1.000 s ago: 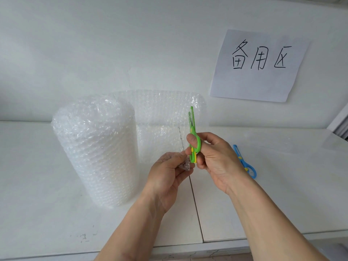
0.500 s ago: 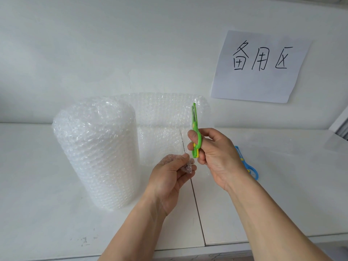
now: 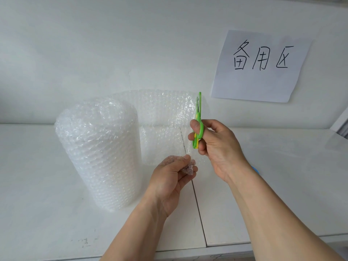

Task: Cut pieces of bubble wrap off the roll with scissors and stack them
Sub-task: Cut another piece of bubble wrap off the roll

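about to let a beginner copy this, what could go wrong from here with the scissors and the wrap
The green scissors run up the loose sheet while the left hand pinches only its lower corner, so the soft film may bunch between the blades or the cut may wander. The right hand works just above the left fingers, so a slip could nick them.

**Where everything sits on your table**

The tall upright roll of clear bubble wrap (image 3: 98, 153) stands on the white table (image 3: 282, 185) to your left. Its loose sheet of bubble wrap (image 3: 163, 129) runs rightward from behind the roll, upright before the wall. Your left hand (image 3: 172, 180) is in front of that sheet's lower edge. Your right hand (image 3: 216, 147) is to the right and higher, with the green plastic scissors (image 3: 198, 121) at the sheet's right edge. The white paper sign with handwritten characters (image 3: 261, 66) hangs on the wall behind, upper right.
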`<state>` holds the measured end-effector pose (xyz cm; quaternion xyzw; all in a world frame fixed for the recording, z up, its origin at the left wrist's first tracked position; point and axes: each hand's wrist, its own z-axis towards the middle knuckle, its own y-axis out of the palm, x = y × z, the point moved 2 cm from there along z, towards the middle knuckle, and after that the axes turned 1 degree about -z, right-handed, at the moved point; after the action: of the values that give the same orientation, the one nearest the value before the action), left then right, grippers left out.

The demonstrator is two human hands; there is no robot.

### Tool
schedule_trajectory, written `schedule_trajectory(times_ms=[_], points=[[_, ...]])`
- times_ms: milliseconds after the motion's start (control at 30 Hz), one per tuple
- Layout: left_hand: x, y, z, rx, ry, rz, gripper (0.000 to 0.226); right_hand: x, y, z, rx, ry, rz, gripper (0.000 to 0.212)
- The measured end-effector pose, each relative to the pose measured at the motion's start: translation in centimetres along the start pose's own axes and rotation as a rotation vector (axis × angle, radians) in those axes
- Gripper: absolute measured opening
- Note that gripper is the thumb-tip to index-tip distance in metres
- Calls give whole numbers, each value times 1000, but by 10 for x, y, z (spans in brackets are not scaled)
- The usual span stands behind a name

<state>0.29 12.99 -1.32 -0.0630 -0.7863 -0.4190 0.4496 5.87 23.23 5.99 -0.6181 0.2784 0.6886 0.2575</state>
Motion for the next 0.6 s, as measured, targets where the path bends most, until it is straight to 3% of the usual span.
schedule_trajectory(times_ms=[600], points=[[-1, 1, -1, 32, -21, 7, 7, -8, -2, 8, -10, -7, 8, 27]])
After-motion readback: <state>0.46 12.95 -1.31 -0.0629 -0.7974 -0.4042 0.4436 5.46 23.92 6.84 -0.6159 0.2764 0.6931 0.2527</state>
